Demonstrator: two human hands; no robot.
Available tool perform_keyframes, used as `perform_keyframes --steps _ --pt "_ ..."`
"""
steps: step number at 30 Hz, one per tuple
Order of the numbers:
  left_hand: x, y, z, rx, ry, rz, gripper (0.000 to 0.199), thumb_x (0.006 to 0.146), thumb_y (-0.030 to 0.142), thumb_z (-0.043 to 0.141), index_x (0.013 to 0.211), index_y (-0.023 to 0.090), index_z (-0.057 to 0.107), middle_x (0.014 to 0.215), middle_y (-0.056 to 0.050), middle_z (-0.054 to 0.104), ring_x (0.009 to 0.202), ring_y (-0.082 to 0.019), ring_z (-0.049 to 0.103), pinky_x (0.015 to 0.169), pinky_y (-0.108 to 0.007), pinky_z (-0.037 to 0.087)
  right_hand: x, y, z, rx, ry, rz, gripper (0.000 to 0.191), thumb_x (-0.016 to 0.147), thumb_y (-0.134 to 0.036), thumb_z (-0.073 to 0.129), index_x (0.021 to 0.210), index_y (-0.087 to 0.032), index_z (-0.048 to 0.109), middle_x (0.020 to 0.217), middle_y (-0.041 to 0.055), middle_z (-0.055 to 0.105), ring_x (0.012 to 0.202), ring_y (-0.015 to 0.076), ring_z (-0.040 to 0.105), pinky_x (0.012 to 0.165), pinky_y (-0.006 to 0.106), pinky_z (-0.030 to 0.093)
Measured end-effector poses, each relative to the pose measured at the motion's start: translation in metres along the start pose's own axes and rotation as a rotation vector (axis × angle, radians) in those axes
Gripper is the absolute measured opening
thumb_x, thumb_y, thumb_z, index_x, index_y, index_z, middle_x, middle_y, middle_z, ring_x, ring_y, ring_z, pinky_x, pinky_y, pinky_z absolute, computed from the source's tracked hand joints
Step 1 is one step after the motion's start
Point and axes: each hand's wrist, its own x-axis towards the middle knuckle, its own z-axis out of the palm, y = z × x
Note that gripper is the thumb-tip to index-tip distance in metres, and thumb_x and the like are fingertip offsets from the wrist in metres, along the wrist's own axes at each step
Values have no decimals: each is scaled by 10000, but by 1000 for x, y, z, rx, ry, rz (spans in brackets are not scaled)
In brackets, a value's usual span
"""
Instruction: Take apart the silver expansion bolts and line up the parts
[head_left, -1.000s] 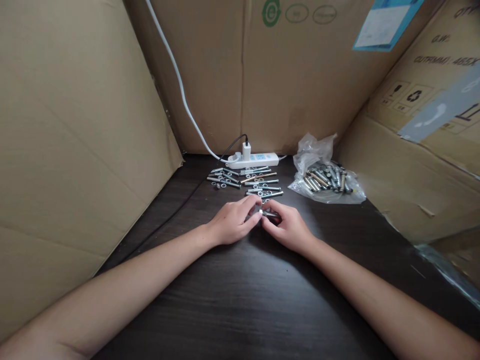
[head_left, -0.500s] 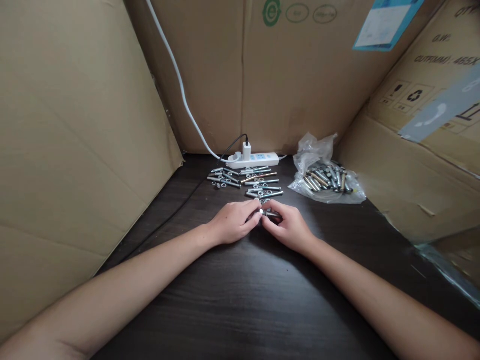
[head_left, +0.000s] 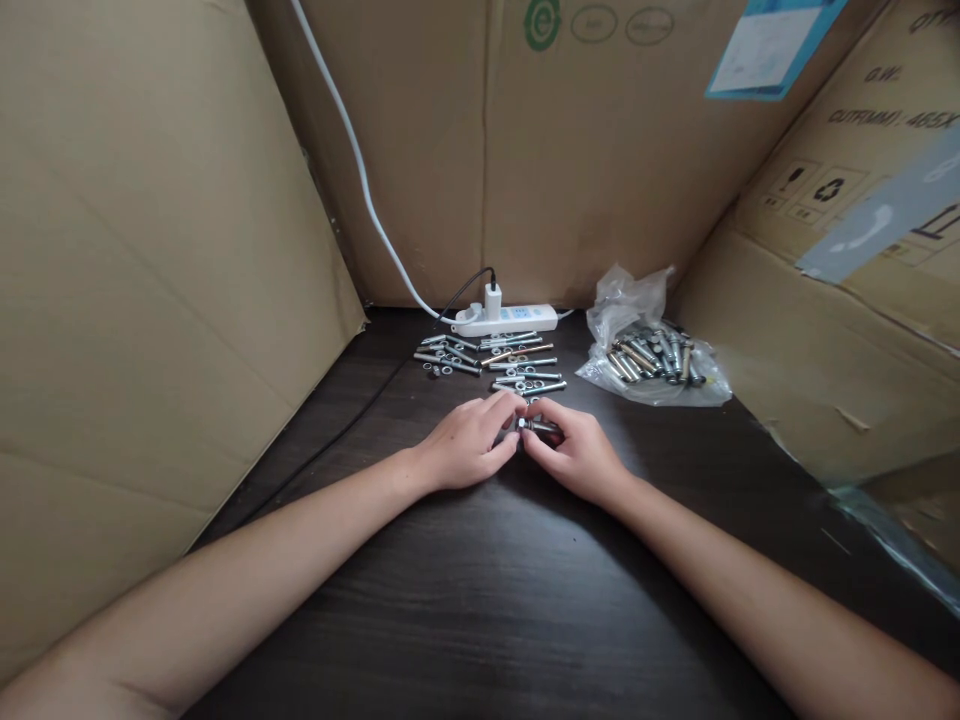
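So the right hand (head_left: 574, 447) is pinched shut on a dark metal bolt (head_left: 545, 429), thumb on the near side and fingers on the far side, with the bolt's bright end (head_left: 522, 425) poking out toward the other hand. The left hand (head_left: 472, 445) is curled with its thumb and fingertips slightly apart around that end; honestly can't tell whether it's gripping it or just hovering there. For fiddly fingertip stuff like this, I'd let the right hand be the clamp, line the bolt up with the left fingertips, and turn or slide gently without forcing it, since a small round part could easily slip. Staying low over the dark table (head_left: 480, 600) seems smart too, so a drop wouldn't roll far. Just past the fingers there's a spread of loose bolts and rings (head_left: 527, 377), with a clear plastic bag (head_left: 634, 290) of more bolts (head_left: 652, 358) over to the right. Behind the spread sits a white power strip (head_left: 529, 319), then cardboard boxes (head_left: 420, 150).
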Motion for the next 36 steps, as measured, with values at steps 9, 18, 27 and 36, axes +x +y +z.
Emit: perform_keyframes --steps 9,18,27,36 --pt "2 -1 1 47 -2 -27 143 918 282 373 938 188 480 898 -28 564 782 -162 523 717 -299 410 0 -1 0 -10 -7 -3 136 807 -272 521 880 -196 608 707 -3 625 587 119 512 572 221 379" --pt "4 -7 4 139 -44 -21 291 965 308 276 827 181 498 822 -26 582 792 -172 531 738 -312 386 -1 0 1 -30 -37 -9 108 809 -268 525 859 -202 595 727 -4 633 586 117 520 578 218 385" --pt "0 1 -1 -32 -4 -25 137 853 258 450 976 198 435 866 -22 556 762 -168 517 700 -299 408 -1 -1 0 -13 -32 -1 143 802 -258 538 903 -200 622 750 -1 649 606 125 532 589 222 394" --pt "2 -2 3 38 -18 -35 114 920 280 377 964 193 438 859 -24 579 777 -176 534 703 -301 392 0 -1 0 -6 -25 1 139 803 -255 528 892 -194 615 723 -3 632 599 122 520 571 218 376"
